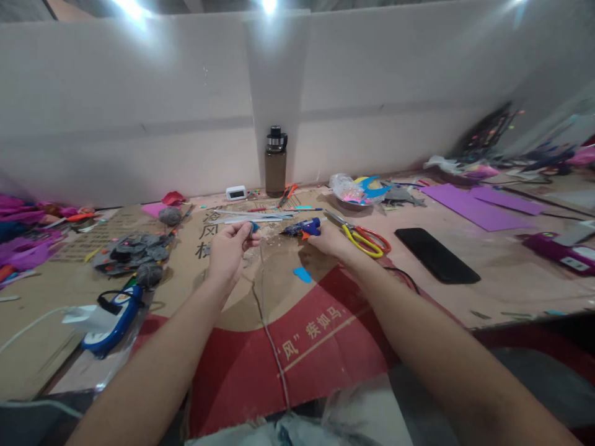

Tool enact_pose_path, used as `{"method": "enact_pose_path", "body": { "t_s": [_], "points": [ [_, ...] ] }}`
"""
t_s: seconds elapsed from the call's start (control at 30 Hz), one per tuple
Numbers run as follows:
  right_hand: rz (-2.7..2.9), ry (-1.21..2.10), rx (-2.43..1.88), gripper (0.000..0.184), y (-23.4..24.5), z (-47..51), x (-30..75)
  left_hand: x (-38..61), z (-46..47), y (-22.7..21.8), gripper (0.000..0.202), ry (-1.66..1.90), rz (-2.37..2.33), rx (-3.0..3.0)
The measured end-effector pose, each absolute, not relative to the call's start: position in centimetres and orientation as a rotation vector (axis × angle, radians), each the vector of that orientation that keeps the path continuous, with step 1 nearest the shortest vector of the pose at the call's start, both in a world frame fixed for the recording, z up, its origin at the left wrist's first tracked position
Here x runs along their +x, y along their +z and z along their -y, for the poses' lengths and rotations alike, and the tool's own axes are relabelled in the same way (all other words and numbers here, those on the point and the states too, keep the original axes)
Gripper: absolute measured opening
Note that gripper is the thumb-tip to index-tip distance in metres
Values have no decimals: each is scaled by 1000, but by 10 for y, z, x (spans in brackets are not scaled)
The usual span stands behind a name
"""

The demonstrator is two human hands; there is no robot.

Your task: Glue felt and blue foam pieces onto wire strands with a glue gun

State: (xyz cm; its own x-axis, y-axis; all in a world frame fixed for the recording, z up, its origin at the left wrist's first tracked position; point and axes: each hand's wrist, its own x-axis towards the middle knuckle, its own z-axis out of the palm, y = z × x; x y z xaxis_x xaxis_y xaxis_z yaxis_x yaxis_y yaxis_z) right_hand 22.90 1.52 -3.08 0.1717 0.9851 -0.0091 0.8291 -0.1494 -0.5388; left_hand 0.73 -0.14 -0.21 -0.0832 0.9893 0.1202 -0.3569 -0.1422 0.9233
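Observation:
My left hand [229, 248] is closed in a pinch on a small blue cut-out piece [255, 227], held just above the cardboard sheet [288, 310] that covers the table. My right hand [329, 238] is wrapped round a blue glue gun [304, 228] with an orange trigger; its nozzle points left toward the small piece. A second blue cut-out [302, 274] lies flat on the cardboard below the two hands. Both forearms reach in from the bottom edge.
Yellow-and-red scissors [365, 240] and a black phone [437, 255] lie right of my hands. A brown bottle [276, 161] stands at the back wall. Grey pompoms [134, 251], a blue tape dispenser [114, 319], purple sheets [474, 207] and a bowl of scraps [356, 192] surround the cardboard.

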Motion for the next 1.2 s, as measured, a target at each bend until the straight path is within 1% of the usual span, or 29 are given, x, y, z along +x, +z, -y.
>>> {"method": "enact_pose_path", "body": {
  "t_s": [0.07,0.2,0.33,0.6,0.77,0.97,1.2],
  "points": [
    [1595,613,-1893,29,-29,-13,227,6,0,-1,12,1498,-901,944],
    [1364,861,-1273,38,-18,3,215,3,-3,1,6,1509,-916,854],
    [1455,952,-938,31,-4,24,201,1,-6,1,6,1500,-932,823],
    [1788,698,-1019,18,-3,37,196,1,-7,-1,9,1505,-934,891],
    [1860,576,-1054,22,-6,38,193,1,-7,-1,11,1525,-887,924],
    [1874,525,-1039,24,-11,37,193,3,-4,1,9,1524,-898,952],
    [1890,498,-1072,30,-14,36,194,5,-2,3,15,1532,-924,995]
  ]
}}
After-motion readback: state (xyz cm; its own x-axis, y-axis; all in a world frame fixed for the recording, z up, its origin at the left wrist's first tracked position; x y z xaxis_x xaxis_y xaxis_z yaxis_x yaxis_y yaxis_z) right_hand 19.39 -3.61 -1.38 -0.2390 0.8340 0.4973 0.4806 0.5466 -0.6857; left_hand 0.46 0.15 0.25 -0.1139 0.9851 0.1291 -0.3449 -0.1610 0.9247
